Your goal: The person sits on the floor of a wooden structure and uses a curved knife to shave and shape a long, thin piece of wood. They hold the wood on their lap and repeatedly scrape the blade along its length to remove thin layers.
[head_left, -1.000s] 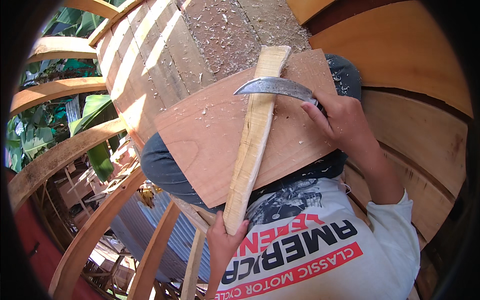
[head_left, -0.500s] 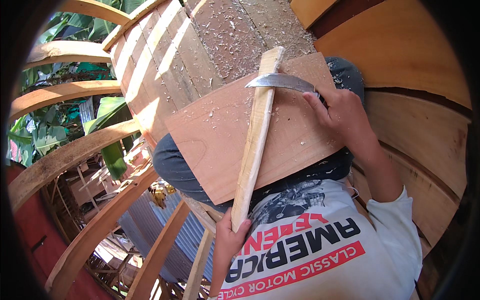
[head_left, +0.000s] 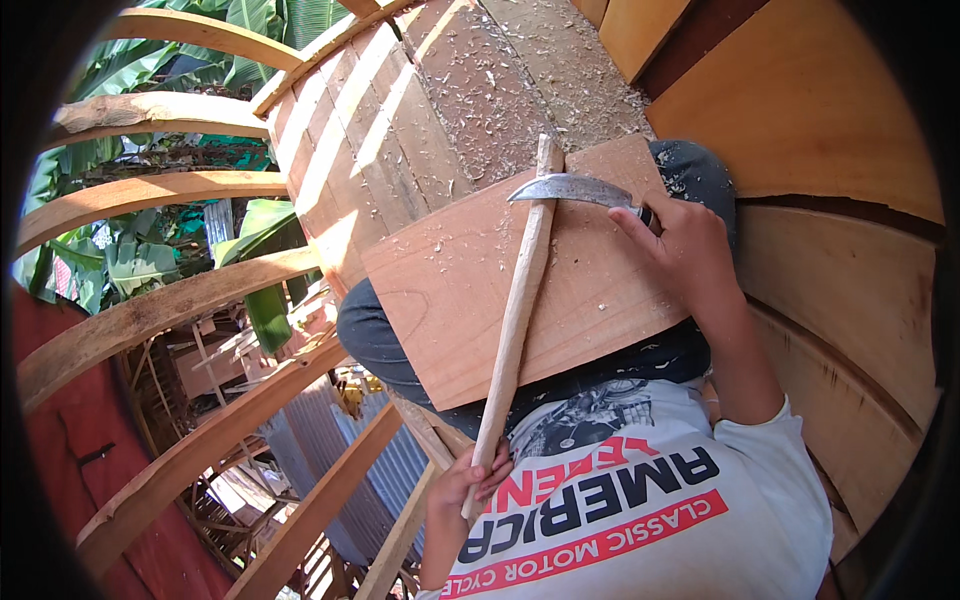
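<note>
A long, pale wooden stick (head_left: 520, 300) slants across a flat wooden board (head_left: 425, 290) lying on my crossed legs. Near my waist, my left hand (head_left: 470, 480) is closed round the stick's lower end. My right hand (head_left: 690, 245) grips the dark handle of a knife with a curved blade (head_left: 575, 188), its handle mostly covered by my fingers. The steel blade lies across the stick close to its far end, pointing left. Small wood shavings dot the board.
Shavings litter the plank floor (head_left: 470, 110) beyond the board. A wooden panel wall (head_left: 800, 110) rises on the right. Curved wooden rails (head_left: 170, 290) run along the left, with banana leaves (head_left: 265, 240) and corrugated metal sheets (head_left: 320, 450) beyond them.
The stick has been turned in my left hand, showing a narrower, rounder side. Its far end and the knife now sit lower in view. The whole scene has shifted slightly right and down.
</note>
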The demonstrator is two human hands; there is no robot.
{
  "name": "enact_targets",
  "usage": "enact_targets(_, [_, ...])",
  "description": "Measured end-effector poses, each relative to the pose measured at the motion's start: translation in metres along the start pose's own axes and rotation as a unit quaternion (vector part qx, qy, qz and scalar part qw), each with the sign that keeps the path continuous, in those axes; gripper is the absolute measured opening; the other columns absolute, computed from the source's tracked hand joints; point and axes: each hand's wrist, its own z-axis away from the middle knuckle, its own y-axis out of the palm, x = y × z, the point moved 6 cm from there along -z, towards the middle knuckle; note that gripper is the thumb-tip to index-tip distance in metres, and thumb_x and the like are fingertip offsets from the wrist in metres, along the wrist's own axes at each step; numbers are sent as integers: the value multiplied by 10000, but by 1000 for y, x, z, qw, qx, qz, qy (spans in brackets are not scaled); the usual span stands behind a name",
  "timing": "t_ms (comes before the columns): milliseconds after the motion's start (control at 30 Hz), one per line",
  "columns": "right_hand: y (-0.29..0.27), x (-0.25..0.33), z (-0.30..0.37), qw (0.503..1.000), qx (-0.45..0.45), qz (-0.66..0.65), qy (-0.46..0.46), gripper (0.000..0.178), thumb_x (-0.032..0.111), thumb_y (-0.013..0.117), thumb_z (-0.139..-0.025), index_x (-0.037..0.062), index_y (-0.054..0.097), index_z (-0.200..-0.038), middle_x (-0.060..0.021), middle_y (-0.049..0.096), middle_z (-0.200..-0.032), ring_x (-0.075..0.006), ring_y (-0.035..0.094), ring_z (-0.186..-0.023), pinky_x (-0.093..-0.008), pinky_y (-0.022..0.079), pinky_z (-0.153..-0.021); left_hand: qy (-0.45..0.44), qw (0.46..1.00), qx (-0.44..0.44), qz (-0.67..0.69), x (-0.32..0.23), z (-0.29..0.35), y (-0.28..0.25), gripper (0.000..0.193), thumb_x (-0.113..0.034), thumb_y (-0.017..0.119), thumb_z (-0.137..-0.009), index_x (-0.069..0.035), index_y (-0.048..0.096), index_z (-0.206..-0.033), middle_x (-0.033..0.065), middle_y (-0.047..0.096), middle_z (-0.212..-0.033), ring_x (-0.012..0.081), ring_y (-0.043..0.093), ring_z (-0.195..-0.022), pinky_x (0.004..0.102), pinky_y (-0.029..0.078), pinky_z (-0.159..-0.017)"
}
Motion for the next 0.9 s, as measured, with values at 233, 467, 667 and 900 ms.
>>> enact_targets(233, [20,50,48,969,107,-157,-155,241,213,666,-841,38,580,-982,-136,624,-735,-325,645,-642,-417,506,-578,-40,998,-4,57,-20,-14,13,441,-392,653,-824,-20,453,-950,-7,406,-620,60,384,-467,191,314,-415])
enact_targets(467, [24,67,71,952,141,-179,-204,183,165,642,-869,16,592,-962,-164,619,-814,-332,634,-659,-398,506,-582,-49,998,2,26,-28,-29,18,503,-434,606,-841,15,480,-1029,-1,402,-613,66,379,-461,198,312,-405])
enact_targets(667, [27,73,74,963,165,-94,-190,241,282,586,-919,42,566,-909,-140,616,-717,-318,647,-630,-390,504,-524,-56,998,31,19,-36,-42,19,493,-445,584,-858,7,479,-1023,-3,400,-608,58,362,-441,198,306,-386])
enact_targets(900, [19,47,39,990,85,10,-109,251,309,566,-927,68,579,-859,-163,616,-655,-360,629,-592,-444,496,-525,-54,996,56,47,-23,-46,6,450,-427,560,-880,-2,479,-1006,-11,414,-616,46,379,-439,189,301,-384])
